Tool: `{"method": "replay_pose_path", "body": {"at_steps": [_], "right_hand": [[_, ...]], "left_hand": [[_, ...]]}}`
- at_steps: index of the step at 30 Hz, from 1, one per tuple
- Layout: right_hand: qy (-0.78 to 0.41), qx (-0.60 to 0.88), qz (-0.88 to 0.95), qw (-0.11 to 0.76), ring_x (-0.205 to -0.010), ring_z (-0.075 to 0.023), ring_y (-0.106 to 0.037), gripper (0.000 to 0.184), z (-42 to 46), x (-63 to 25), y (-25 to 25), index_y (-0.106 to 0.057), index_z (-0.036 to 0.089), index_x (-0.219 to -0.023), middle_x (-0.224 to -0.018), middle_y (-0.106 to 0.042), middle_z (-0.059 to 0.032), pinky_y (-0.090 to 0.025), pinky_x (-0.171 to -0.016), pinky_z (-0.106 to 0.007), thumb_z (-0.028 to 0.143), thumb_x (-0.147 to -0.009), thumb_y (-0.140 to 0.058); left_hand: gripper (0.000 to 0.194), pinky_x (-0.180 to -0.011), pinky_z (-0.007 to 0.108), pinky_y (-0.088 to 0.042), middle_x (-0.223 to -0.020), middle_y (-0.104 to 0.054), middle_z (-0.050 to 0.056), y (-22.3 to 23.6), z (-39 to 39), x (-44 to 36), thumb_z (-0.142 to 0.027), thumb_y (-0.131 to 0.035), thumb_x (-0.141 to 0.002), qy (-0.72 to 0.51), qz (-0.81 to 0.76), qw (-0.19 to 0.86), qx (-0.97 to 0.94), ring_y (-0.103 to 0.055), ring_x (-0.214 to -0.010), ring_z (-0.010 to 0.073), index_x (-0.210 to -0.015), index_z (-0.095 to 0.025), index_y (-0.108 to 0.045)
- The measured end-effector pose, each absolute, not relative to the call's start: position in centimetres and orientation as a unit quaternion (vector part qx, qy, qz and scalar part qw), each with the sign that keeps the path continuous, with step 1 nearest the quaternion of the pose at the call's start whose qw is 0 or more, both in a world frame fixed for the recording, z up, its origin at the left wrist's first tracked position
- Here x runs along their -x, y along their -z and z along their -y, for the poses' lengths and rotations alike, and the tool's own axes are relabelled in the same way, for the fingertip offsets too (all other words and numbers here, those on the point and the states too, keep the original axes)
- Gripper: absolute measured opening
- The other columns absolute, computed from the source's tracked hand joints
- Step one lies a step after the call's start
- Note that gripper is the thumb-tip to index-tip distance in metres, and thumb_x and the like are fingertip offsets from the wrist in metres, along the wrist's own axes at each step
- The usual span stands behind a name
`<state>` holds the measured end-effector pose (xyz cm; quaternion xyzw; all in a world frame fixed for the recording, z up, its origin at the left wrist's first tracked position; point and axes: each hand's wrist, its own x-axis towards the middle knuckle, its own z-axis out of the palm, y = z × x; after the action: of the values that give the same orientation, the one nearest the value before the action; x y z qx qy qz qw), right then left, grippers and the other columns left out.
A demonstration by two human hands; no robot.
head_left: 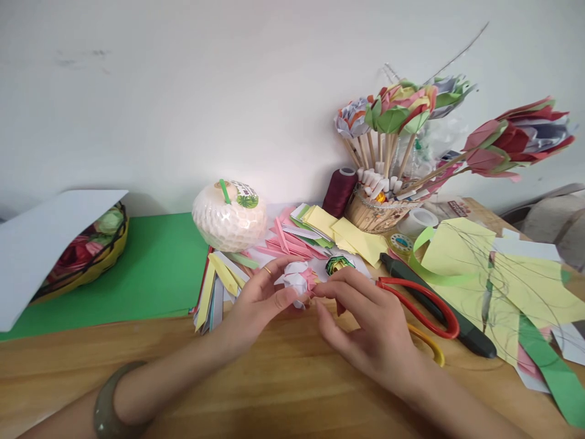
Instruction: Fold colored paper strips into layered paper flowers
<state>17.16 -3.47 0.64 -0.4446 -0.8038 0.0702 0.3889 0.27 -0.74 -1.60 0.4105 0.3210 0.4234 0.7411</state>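
Note:
A small paper flower [298, 277], white with pink inside, is held above the front of the table. My left hand [262, 296] is closed on its left side, thumb in front and fingers behind. My right hand [365, 320] reaches its right edge with curled fingers, the index fingertip and thumb close together at the pink folds. What lies between those fingertips is too small to make out. Just behind my right hand sits a green and yellow folded paper piece [339, 263]. Red-handled scissors [450, 317] lie to the right of that hand.
Folded paper strips [219, 286] and yellow sheets [361, 241] lie behind the hands. Farther back stand a white netted fruit [230, 219], a maroon thread spool [340, 192] and a basket [379, 213] of paper flowers. Thin wires [525, 280] cover paper at right. A yellow-rimmed basket [105, 265] stands left.

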Motion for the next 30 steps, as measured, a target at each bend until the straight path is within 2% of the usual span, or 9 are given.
{"method": "replay_pose_path", "body": {"at_steps": [5,8,11,14,18,23,30], "right_hand": [[-0.110,0.437,0.787,0.422,-0.058,-0.0108,-0.053,0.012,3.5,-17.1,-0.8,-0.062,0.016,-0.082,-0.074,-0.058,-0.0036,-0.044,-0.050,-0.021,0.009,-0.081,-0.052],[-0.221,0.445,0.753,0.431,-0.061,-0.0113,-0.053,0.013,3.2,-17.0,-1.1,-0.064,0.017,-0.083,-0.074,-0.058,-0.0026,-0.044,-0.052,-0.022,0.013,-0.084,-0.052],[-0.346,0.469,0.704,0.406,-0.062,-0.0122,-0.054,0.016,2.7,-17.2,-1.5,-0.066,0.019,-0.078,-0.069,-0.059,-0.0009,-0.043,-0.053,-0.022,0.020,-0.086,-0.052],[-0.403,0.474,0.676,0.394,-0.063,-0.0125,-0.054,0.014,2.2,-17.4,-1.6,-0.067,0.019,-0.074,-0.068,-0.060,0.0000,-0.041,-0.054,-0.023,0.022,-0.084,-0.057],[-0.392,0.475,0.684,0.391,-0.064,-0.0133,-0.055,0.012,2.1,-17.4,-1.2,-0.067,0.019,-0.074,-0.070,-0.060,-0.0005,-0.041,-0.057,-0.024,0.020,-0.082,-0.059],[-0.351,0.470,0.712,0.386,-0.067,-0.0133,-0.054,0.017,2.3,-17.3,-0.9,-0.064,0.018,-0.074,-0.072,-0.057,-0.0013,-0.040,-0.060,-0.024,0.016,-0.086,-0.052],[-0.362,0.478,0.707,0.376,-0.067,-0.0128,-0.052,0.015,2.3,-17.3,-1.1,-0.061,0.019,-0.074,-0.072,-0.056,-0.0001,-0.040,-0.060,-0.023,0.017,-0.086,-0.052]], "left_hand": [[0.034,-0.078,0.026,-0.044,-0.106,-0.061,0.001,1.7,0.8,-0.2,-0.029,-0.069,-0.074,-0.445,-0.327,0.726,-0.410,-0.054,-0.095,0.0167,-0.106,-0.027,-0.061],[0.034,-0.078,0.026,-0.044,-0.105,-0.061,0.001,1.7,0.8,-0.2,-0.029,-0.070,-0.073,-0.454,-0.330,0.723,-0.404,-0.054,-0.096,0.0169,-0.105,-0.027,-0.061],[0.035,-0.074,0.025,-0.046,-0.104,-0.061,0.001,1.7,0.7,-0.2,-0.029,-0.071,-0.071,-0.462,-0.336,0.719,-0.396,-0.054,-0.096,0.0179,-0.104,-0.027,-0.061],[0.035,-0.069,0.025,-0.047,-0.103,-0.061,0.002,1.6,0.6,-0.4,-0.028,-0.072,-0.069,-0.462,-0.340,0.718,-0.394,-0.055,-0.093,0.0176,-0.102,-0.026,-0.061],[0.037,-0.069,0.023,-0.047,-0.100,-0.061,0.001,1.5,0.4,-0.5,-0.027,-0.074,-0.068,-0.455,-0.346,0.722,-0.390,-0.055,-0.088,0.0153,-0.102,-0.025,-0.062],[0.037,-0.068,0.022,-0.047,-0.103,-0.059,0.002,1.5,0.6,-0.5,-0.029,-0.074,-0.067,-0.452,-0.361,0.722,-0.379,-0.053,-0.088,0.0145,-0.102,-0.024,-0.062],[0.035,-0.069,0.022,-0.046,-0.101,-0.060,0.001,1.4,0.6,-0.5,-0.028,-0.075,-0.066,-0.452,-0.354,0.725,-0.381,-0.053,-0.087,0.0139,-0.100,-0.025,-0.064]]}}
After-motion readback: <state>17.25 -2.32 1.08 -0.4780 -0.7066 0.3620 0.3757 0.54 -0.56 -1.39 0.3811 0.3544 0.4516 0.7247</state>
